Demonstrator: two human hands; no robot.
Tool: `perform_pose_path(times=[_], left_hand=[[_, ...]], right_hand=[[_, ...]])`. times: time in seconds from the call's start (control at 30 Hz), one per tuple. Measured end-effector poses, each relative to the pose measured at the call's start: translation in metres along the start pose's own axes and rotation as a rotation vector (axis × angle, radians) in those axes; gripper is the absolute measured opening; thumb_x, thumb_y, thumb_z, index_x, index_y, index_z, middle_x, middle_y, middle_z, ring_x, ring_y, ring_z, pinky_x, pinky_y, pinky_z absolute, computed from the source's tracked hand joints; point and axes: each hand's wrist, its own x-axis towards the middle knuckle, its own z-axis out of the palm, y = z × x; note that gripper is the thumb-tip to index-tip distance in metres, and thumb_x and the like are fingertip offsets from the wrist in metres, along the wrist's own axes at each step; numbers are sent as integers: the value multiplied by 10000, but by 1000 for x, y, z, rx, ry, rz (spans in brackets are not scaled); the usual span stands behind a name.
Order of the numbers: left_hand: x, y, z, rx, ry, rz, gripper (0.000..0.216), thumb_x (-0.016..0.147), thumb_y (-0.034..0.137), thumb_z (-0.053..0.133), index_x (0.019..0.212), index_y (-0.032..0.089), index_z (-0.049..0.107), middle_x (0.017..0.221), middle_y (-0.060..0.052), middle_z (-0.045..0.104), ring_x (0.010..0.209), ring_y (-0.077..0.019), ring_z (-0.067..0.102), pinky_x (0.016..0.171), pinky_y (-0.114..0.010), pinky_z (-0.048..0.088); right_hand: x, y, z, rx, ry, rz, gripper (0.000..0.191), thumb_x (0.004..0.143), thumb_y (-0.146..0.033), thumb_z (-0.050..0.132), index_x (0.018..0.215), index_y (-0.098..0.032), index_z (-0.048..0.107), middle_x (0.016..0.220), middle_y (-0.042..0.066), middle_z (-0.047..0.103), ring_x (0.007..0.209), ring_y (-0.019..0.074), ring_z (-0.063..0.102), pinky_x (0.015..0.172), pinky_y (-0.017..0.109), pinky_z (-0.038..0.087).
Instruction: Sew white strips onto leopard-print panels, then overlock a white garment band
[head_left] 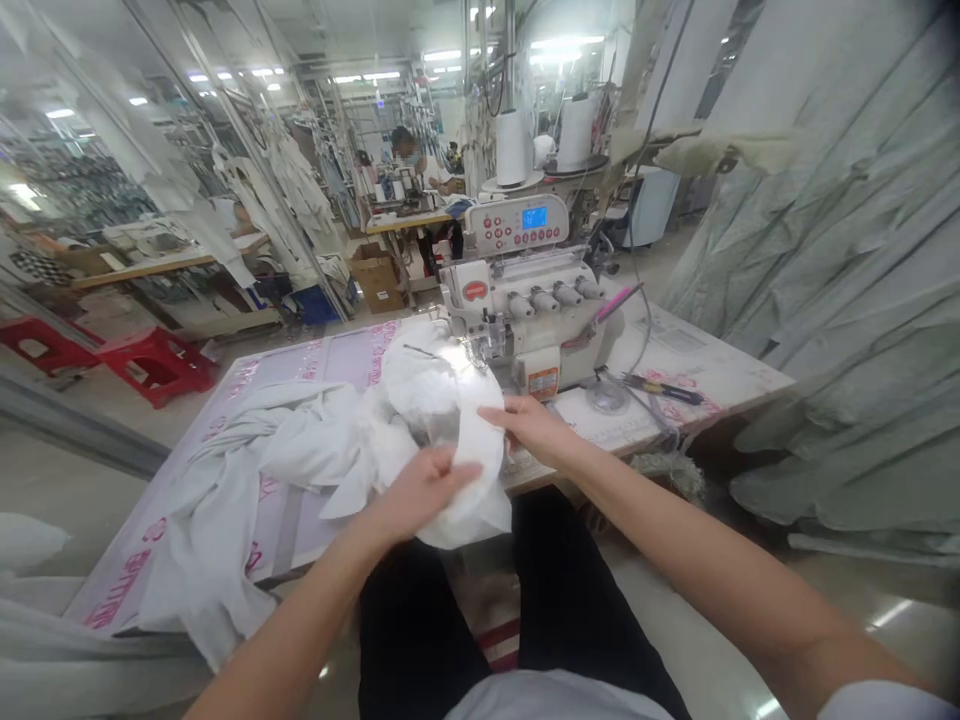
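White garment fabric (480,440) runs from under the lit needle area of a white overlock sewing machine (469,285) down toward my lap. My left hand (431,490) pinches the cloth near its lower part, thumb on top. My right hand (534,425) is closed on the right edge of the same cloth, just in front of the machine. The rest of the white cloth (300,435) lies bunched on the table to the left and hangs over its front edge. My fingertips under the fabric are hidden.
Tweezers or snips with dark handles (664,388) lie on the table (739,375) right of the machine. Thread cones (513,148) stand behind it. White garments (847,250) hang at the right. Red stools (154,365) stand at the left. Another person (409,150) sits farther back.
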Motion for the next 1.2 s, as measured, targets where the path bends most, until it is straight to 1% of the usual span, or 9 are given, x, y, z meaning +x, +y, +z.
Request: perform_pose_path(times=[0.1,0.2,0.3,0.43,0.63,0.87,0.93,1.1,1.2], left_hand=[[-48,-9,26,72,-182,4,340,817,423,475,637,152,573,585,2,539,536,-119,468,510,-227,370],[-85,-19,46,152,-409,-17,240,846,357,435,865,195,611,839,-2,607,772,-154,543,708,-229,423],[-96,-22,52,120,-481,-36,281,842,342,449,1076,235,562,1078,-14,583,993,-185,517,908,-259,374],[-94,-21,53,101,-486,-7,318,858,384,416,1077,201,556,1120,-46,568,1015,-208,503,925,-296,369],[-97,-23,64,110,-347,-16,333,868,428,375,994,193,574,1018,-43,597,919,-200,519,876,-275,390],[-87,-31,46,-46,-526,-18,387,843,487,411,955,175,612,956,-45,623,819,-177,538,769,-268,445],[-67,-37,36,-136,-351,-40,422,838,509,401,859,157,632,838,-59,636,720,-171,548,673,-266,461],[-4,-58,12,201,658,54,438,741,448,559,1058,145,564,1005,-112,605,998,-270,528,959,-418,344],[7,-67,-14,426,675,28,390,746,411,530,1013,132,581,978,-127,620,979,-307,540,917,-454,368]], right_hand=[[-48,25,20,-3,-7,38,340,698,-460,641,689,-147,510,474,-59,476,348,57,392,328,179,308],[-110,59,45,0,-181,181,448,724,-591,551,663,-153,484,441,-64,443,319,47,346,309,169,255],[-144,75,56,4,-208,203,509,736,-638,510,600,-152,443,467,-50,442,361,35,344,348,165,243],[-140,63,52,89,-147,93,483,688,-608,603,724,-141,486,525,-74,401,409,34,305,376,171,218],[-130,54,41,-149,-156,77,534,771,-626,489,527,-161,392,445,-51,372,426,59,319,409,199,222],[-131,56,44,182,-357,154,512,683,-632,596,606,-141,474,477,-59,385,406,41,280,392,190,189],[-136,50,45,180,-316,75,508,712,-621,577,593,-139,468,482,-50,389,415,42,291,400,190,206],[-148,49,44,129,-284,4,473,783,-579,524,622,-138,466,520,-30,396,442,53,321,415,187,228],[-145,54,41,128,-322,-42,464,807,-562,499,634,-135,449,578,-15,384,515,68,330,463,195,238]])
